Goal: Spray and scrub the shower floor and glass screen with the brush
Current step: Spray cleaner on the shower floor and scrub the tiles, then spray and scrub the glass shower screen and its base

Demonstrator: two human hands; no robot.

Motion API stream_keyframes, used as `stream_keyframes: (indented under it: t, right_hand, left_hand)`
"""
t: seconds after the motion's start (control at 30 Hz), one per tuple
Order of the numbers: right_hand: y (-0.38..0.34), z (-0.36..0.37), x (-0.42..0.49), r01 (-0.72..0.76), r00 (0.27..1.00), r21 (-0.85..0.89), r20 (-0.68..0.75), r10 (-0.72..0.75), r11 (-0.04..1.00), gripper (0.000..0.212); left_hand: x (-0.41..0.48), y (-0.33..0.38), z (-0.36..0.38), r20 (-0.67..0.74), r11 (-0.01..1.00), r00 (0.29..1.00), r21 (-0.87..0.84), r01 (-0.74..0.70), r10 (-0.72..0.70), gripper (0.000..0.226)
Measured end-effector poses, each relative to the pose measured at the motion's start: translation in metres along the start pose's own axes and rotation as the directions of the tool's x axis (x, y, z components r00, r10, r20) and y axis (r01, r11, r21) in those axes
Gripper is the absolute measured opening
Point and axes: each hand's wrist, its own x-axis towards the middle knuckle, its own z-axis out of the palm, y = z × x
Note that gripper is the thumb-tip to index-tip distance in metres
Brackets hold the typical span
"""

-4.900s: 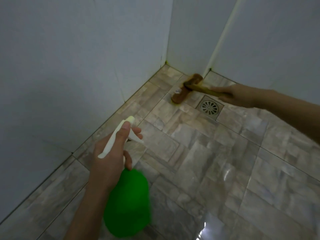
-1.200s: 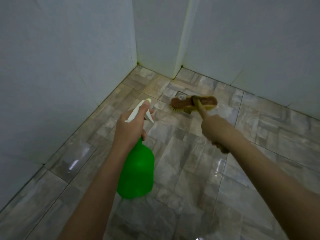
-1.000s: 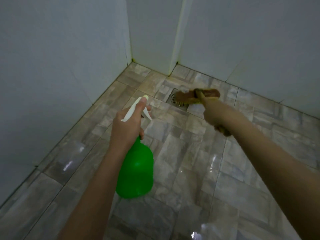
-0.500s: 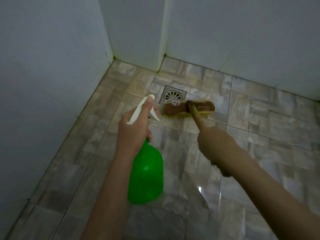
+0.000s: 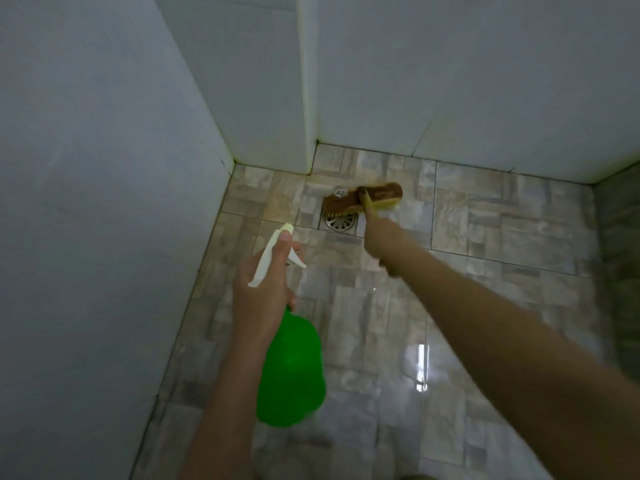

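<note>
My left hand (image 5: 261, 292) grips the neck of a green spray bottle (image 5: 291, 372) with a white trigger head, nozzle aimed toward the far corner. My right hand (image 5: 384, 242) holds the yellow handle of a brown scrubbing brush (image 5: 362, 200). The brush head lies bristles-down on the wet tiled shower floor (image 5: 485, 237), just beyond the metal drain (image 5: 338, 221) and partly covering its far edge.
White tiled walls (image 5: 104, 168) close the floor in on the left and at the back, with a jutting white corner column (image 5: 306, 98) behind the drain. A darker surface (image 5: 620, 254) borders the floor on the right. Light glints off the wet tiles.
The brush has gone back and forth over the drain, from the near side to the far side now. My view has tilted and shifted. The spray bottle stays held in my left hand.
</note>
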Motion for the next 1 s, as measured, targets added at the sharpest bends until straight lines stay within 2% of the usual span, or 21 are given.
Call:
stream_keyframes:
  t: [0.1, 0.17, 0.3, 0.37, 0.43, 0.6, 0.8, 1.0]
  right_hand:
    - [-0.006, -0.059, -0.023, 0.009, 0.990, -0.005, 0.142, -0.008, 1.000, 0.060]
    - [0.001, -0.086, -0.069, 0.016, 0.992, -0.022, 0.128, -0.013, 1.000, 0.054]
    - [0.007, -0.139, -0.181, 0.026, 0.999, 0.167, -0.027, -0.022, 0.986, 0.055]
    - [0.006, -0.179, -0.237, 0.067, 0.993, 0.192, -0.108, -0.046, 0.979, 0.057]
    - [0.006, -0.225, -0.294, 0.042, 0.984, 0.223, -0.179, -0.001, 0.974, 0.055]
    - [0.012, -0.324, -0.446, 0.030, 0.951, 0.371, -0.297, 0.088, 0.928, 0.053]
    - [0.022, -0.416, -0.599, 0.111, 0.830, 0.421, -0.537, 0.149, 0.900, 0.055]
    - [0.031, -0.518, -0.685, 0.244, 0.670, 0.447, -0.720, 0.184, 0.861, 0.058]
  left_hand:
    - [-0.031, 0.027, -0.007, -0.001, 1.000, 1.000, 0.018, -0.008, 0.008, 0.040]
    - [-0.056, 0.049, -0.012, 0.008, 1.000, 1.000, 0.019, -0.012, 0.012, 0.034]
    - [-0.121, 0.119, -0.022, -0.009, 0.995, 0.998, 0.082, -0.057, 0.058, 0.035]
    - [-0.159, 0.167, -0.031, -0.014, 0.993, 0.997, 0.088, -0.075, 0.076, 0.043]
    - [-0.198, 0.220, -0.040, -0.006, 0.991, 0.994, 0.073, -0.112, 0.113, 0.050]
    - [-0.293, 0.358, -0.058, 0.042, 0.986, 0.986, 0.043, -0.164, 0.162, 0.036]
    - [-0.391, 0.500, -0.076, 0.121, 0.943, 0.935, -0.017, -0.334, 0.333, 0.038]
    - [-0.458, 0.615, -0.074, 0.208, 0.819, 0.792, -0.146, -0.555, 0.574, 0.033]
